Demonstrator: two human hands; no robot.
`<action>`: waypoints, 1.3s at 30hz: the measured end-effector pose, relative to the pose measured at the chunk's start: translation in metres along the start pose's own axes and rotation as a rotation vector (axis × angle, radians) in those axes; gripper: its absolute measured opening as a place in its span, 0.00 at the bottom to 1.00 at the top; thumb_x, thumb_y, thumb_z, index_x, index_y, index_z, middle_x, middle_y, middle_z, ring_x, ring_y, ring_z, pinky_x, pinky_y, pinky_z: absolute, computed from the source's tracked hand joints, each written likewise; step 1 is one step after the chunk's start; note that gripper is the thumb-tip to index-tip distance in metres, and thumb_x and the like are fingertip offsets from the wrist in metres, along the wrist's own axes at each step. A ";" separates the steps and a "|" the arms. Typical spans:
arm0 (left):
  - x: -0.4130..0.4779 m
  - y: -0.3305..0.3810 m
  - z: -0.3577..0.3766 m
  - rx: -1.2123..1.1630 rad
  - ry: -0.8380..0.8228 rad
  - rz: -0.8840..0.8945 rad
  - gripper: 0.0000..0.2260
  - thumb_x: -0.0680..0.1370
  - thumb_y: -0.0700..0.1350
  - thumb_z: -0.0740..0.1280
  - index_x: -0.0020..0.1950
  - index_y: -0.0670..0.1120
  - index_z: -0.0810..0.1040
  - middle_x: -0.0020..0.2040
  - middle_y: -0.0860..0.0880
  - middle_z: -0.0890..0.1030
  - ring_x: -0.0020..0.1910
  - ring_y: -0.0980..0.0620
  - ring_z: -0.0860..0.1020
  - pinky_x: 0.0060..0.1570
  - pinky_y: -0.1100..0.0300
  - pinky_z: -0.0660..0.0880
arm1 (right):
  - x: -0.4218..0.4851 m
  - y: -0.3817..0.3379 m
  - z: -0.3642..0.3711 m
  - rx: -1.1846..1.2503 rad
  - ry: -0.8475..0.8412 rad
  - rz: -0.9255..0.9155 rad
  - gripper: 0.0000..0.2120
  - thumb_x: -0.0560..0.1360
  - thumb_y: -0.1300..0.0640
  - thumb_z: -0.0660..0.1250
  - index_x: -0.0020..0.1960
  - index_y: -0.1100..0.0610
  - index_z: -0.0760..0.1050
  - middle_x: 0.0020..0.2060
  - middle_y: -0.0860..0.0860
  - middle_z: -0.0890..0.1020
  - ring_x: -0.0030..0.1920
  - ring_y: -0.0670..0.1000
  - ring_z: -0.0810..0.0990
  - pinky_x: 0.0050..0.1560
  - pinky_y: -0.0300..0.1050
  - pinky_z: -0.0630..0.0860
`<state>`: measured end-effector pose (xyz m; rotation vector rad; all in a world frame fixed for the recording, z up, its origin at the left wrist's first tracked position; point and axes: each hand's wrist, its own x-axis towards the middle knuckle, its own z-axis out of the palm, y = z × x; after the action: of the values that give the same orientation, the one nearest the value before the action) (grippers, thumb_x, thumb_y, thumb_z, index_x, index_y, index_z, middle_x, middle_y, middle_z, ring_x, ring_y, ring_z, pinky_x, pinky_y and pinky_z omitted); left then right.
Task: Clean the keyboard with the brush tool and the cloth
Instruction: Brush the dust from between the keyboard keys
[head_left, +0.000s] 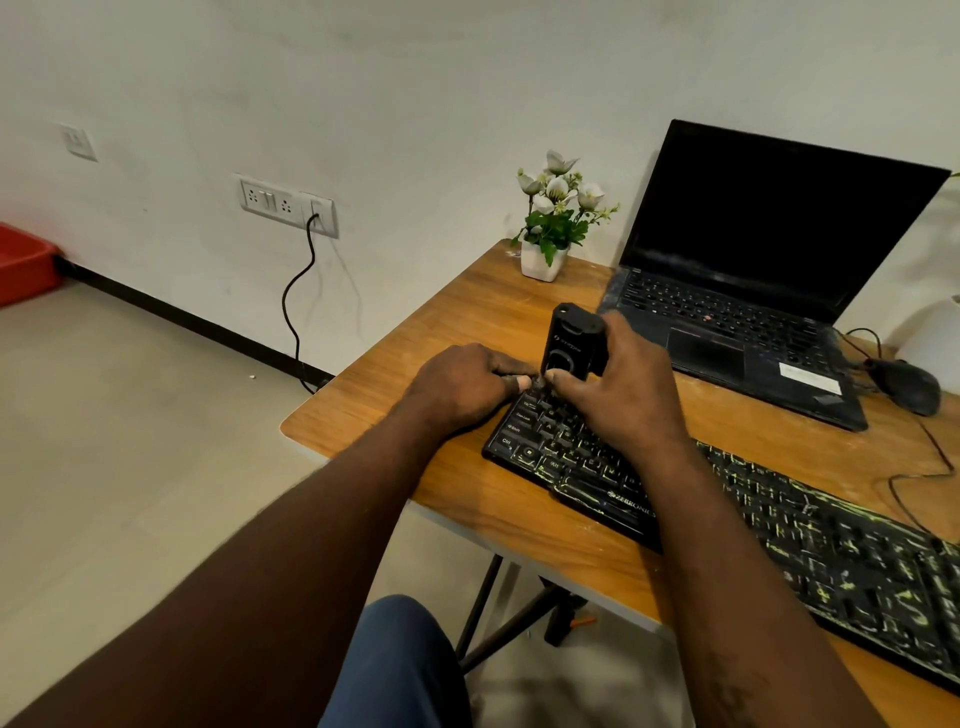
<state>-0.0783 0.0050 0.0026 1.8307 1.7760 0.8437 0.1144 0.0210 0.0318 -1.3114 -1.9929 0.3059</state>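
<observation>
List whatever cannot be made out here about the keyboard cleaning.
Head view: the tip of the brush tool, hidden behind the fingers of the right hand that grips it.
Head view: what the left hand touches, hidden under its curled fingers.
Head view: the right end of the keyboard, cut off by the frame edge.
The cloth: not in view.

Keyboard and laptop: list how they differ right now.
The keyboard is streaked yellow-green; the laptop shows only pale dust. The keyboard lies flat near the front edge of the table; the laptop stands open farther back, screen dark. The left hand and the right hand, gripping the brush tool, meet at the keyboard's end; no hand touches the laptop. Both are black.
</observation>
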 end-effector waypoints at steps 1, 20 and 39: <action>-0.001 0.001 0.000 0.003 -0.001 0.004 0.12 0.81 0.56 0.67 0.63 0.62 0.84 0.62 0.57 0.84 0.60 0.55 0.80 0.60 0.53 0.75 | 0.001 0.000 0.001 -0.031 0.027 -0.004 0.26 0.70 0.51 0.80 0.62 0.51 0.73 0.55 0.51 0.84 0.53 0.51 0.82 0.45 0.41 0.77; -0.001 0.001 -0.001 -0.004 -0.016 -0.014 0.08 0.81 0.53 0.67 0.52 0.57 0.87 0.48 0.55 0.86 0.49 0.52 0.81 0.49 0.56 0.76 | -0.007 -0.007 -0.009 0.123 -0.199 -0.082 0.26 0.69 0.50 0.81 0.62 0.49 0.74 0.51 0.42 0.81 0.49 0.42 0.81 0.41 0.30 0.75; -0.004 0.002 -0.003 0.093 0.007 -0.050 0.10 0.79 0.48 0.70 0.37 0.51 0.78 0.37 0.48 0.83 0.38 0.45 0.82 0.41 0.48 0.81 | -0.023 -0.025 -0.013 0.337 -0.476 -0.239 0.21 0.68 0.54 0.82 0.56 0.49 0.75 0.46 0.47 0.84 0.46 0.45 0.85 0.42 0.42 0.81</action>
<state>-0.0788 0.0005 0.0057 1.8352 1.8858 0.7609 0.1106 -0.0126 0.0446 -0.8280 -2.3285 0.8607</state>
